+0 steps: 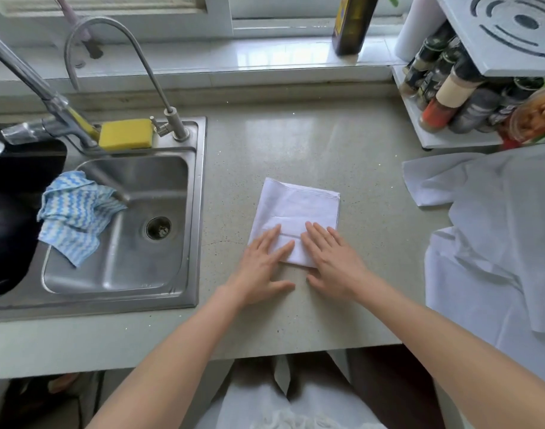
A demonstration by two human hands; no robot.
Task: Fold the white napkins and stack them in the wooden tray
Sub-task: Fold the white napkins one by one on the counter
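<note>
Left hand (263, 261) and right hand (333, 258), fingers flat, are pressing the napkin (296, 209) mid-tabletop (342, 144); crease firmly, edges aligned.

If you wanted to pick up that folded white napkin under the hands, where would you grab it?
Probably by the far right corner of the folded napkin, coming from the right. That corner lies flat and bare on the counter, while the left hand and right hand press the near edge.
</note>
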